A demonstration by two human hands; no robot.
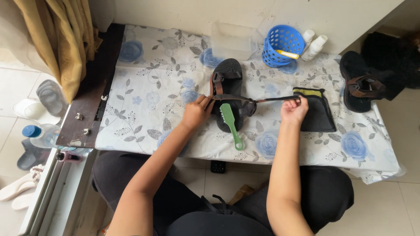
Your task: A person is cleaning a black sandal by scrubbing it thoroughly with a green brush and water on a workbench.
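Soft, even daylight fills the scene, brightest at 9 o'clock where the pale floor (17, 78) and curtain (65, 39) look washed out. The floral cloth on the table (148, 87) is evenly lit, without harsh glare. Shadows are faint and short; the darkest zone lies under the table toward 6 o'clock. Focus is sharp at the centre, with slight softness and wide-angle bending of straight lines toward the edges, notably at 3 and 9 o'clock.

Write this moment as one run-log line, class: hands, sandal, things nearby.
left hand: pinches strap at sandal | right hand: pulls strap end taut | green brush: lying on sandal | black pouch: beside right hand
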